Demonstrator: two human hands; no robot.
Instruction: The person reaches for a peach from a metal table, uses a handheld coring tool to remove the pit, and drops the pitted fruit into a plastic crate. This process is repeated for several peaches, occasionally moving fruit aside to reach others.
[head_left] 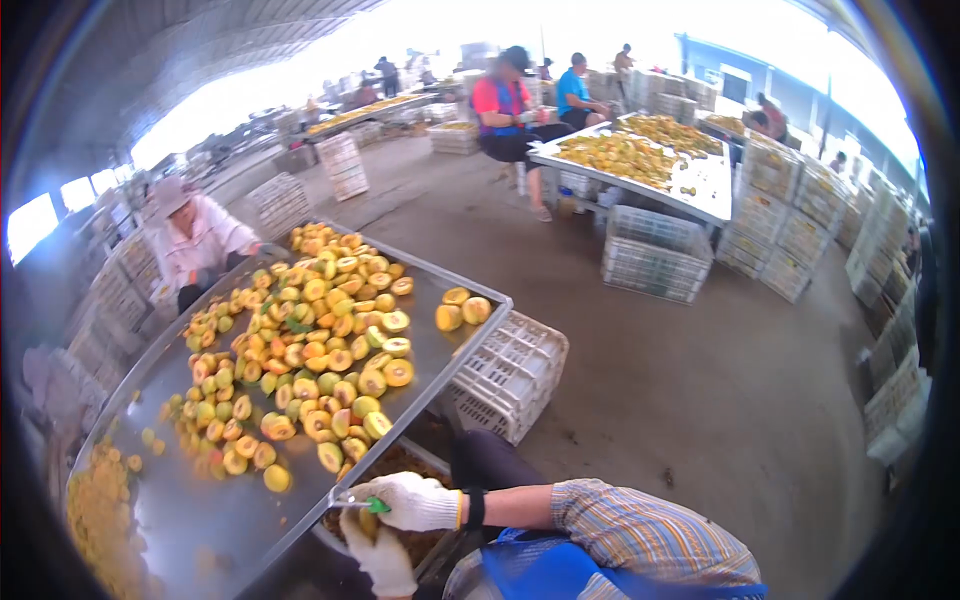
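Near table (180,500): right hand (415,501) is gripping tool (379,505), left hand (385,562) is holding fruit (368,523); its rolling could cause a jab.

Bare metal opens up on the table (215,515), a clear lane between the big fruit heap (310,350) and the blurred pile (105,520)! The heap blocks the middle, a co-worker's hand (270,250) crowds its far end, and a white crate (512,372) stands beside the rim (432,388).

Cut fruit (398,373), yellow to orange with green patches; counter (215,508), silver-grey; gloves (418,502), off-white; tool handle (377,505), green; sleeve (640,530), striped orange, blue and pale grey; wristband (474,508), black.
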